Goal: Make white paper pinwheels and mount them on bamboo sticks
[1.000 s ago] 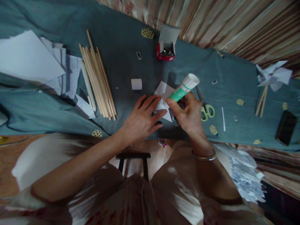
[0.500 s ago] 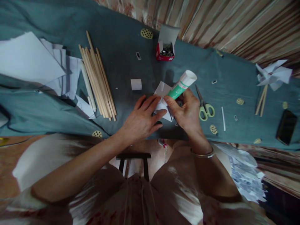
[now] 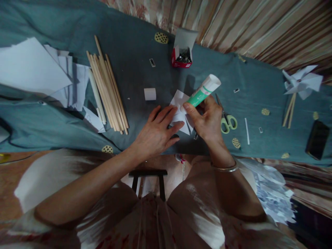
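Observation:
A small white paper square (image 3: 178, 98) with slits cut into it lies on the cloth in front of me. My left hand (image 3: 157, 133) rests flat with fingers spread, its fingertips pressing on the paper's left side. In my right hand (image 3: 209, 119) is a green and white glue stick (image 3: 203, 91), tilted, its lower end over the paper's middle; my fingers hide that end. A white glue stick cap (image 3: 150, 94) or short white roll lies to the upper left of the paper. Green-handled scissors (image 3: 228, 122) lie just right of my right hand.
Wooden sticks (image 3: 109, 93) and a stack of white paper (image 3: 31, 69) lie at the left. A red box (image 3: 181, 64) of small metal pieces stands open at the back. A paper pinwheel (image 3: 302, 81), a paper strip (image 3: 247, 131) and a black phone (image 3: 317, 140) are at the right.
My right hand has shifted slightly right with the glue stick, and its top end now sits farther up and right. My left hand has stayed in place on the paper.

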### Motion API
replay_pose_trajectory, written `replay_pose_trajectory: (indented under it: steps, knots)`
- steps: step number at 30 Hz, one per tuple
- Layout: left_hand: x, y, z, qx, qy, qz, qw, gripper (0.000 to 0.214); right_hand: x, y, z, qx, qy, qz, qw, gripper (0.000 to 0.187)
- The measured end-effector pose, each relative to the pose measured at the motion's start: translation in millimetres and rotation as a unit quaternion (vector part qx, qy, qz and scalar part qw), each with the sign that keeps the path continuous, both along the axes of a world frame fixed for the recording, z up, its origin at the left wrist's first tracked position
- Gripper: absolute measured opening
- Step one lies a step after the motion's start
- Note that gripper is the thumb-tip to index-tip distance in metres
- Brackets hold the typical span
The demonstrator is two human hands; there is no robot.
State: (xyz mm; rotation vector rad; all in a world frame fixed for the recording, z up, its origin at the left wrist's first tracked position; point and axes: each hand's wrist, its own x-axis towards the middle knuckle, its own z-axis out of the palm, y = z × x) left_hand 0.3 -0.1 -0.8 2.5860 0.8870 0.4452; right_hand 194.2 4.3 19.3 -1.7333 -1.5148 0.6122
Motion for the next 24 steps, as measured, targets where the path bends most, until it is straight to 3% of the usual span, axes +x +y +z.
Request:
replay_pose_trajectory:
  steps: [11, 19, 24]
  knots:
    - [0, -1, 0.4, 0.000, -0.003, 0.005, 1.000, 0.043, 6, -2, 0.0, 0.001, 0.005, -0.014, 1.000, 0.031]
    - [0, 0, -1.2, 0.010, 0.008, 0.004, 1.000, 0.044, 13, -7, -4.3, -0.004, 0.084, -0.026, 0.996, 0.033]
    - [0, 0, -4.5, 0.015, 0.008, 0.008, 1.000, 0.044, 21, -8, -0.9, 0.008, 0.183, -0.054, 0.982, 0.033]
